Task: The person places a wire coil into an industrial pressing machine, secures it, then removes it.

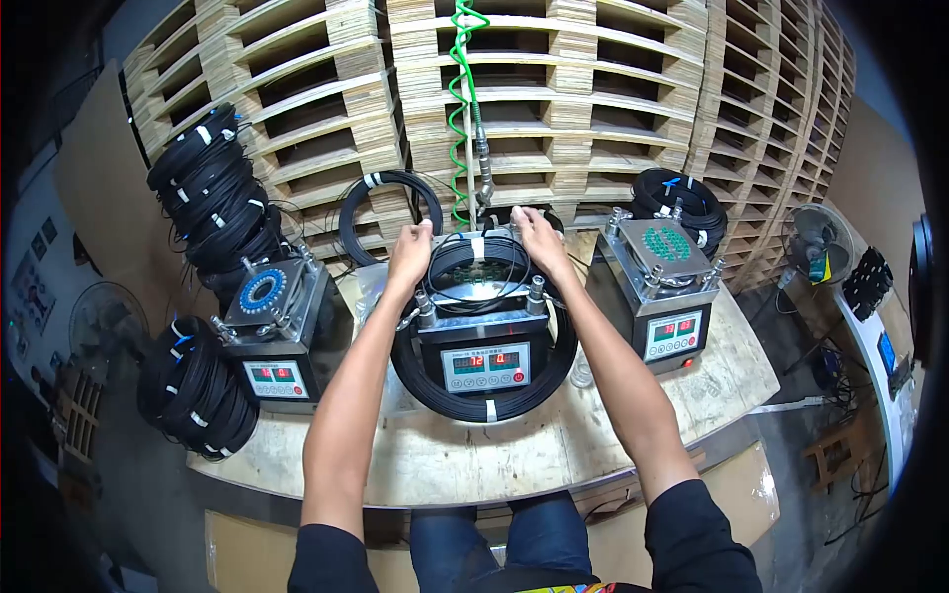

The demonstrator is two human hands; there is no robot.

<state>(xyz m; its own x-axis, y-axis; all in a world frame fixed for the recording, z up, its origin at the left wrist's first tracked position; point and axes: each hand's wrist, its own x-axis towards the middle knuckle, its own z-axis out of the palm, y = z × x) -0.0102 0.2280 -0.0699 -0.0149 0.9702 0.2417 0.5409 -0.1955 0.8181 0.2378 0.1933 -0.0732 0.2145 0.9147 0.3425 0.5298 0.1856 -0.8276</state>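
A coil of black cable [491, 408], bound with white tape, hangs around the middle machine [484, 341]. Its lower loop passes in front of the lit display, and its upper strands lie across the metal top. At the coil's upper left, my left hand [409, 257] is closed on it, thumb uppermost. My right hand [541, 244] grips the upper right side, its fingers partly out of sight behind the cable. Parts of the machine's top plate are covered by loose strands.
Similar machines stand at left [267, 316] and right [662, 277] on the wooden table [474, 460]. Black cable coils are stacked at left [213, 188], with another [356, 212] behind. Wooden pallets [593, 99] rise at the back; a green spiral hose [460, 89] hangs there.
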